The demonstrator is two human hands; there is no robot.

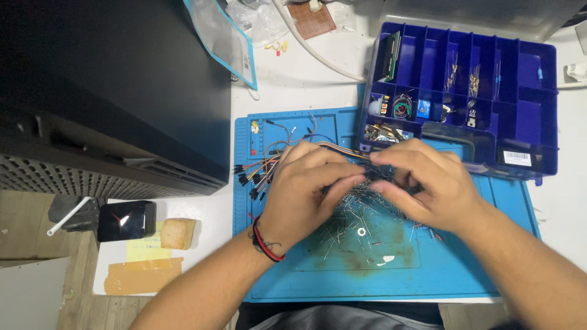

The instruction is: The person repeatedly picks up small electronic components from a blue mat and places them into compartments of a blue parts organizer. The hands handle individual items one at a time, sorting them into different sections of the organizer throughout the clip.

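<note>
Head view: both hands, left hand (306,192) and right hand (428,186), touch wire-leaded components (361,211).

Obstacles: blue compartment box (520,131) just beyond the fingertips (361,178); jumper wires (260,171) left of them; black case (110,91) farther left. Passage: blue mat (452,275) beneath the wrists.

Blue work mat (465,275), brown-stained near; dark blue compartment box (538,131), far right; multicoloured jumper wires (269,168); red-and-black wristband (264,241); white surface (293,79).
</note>
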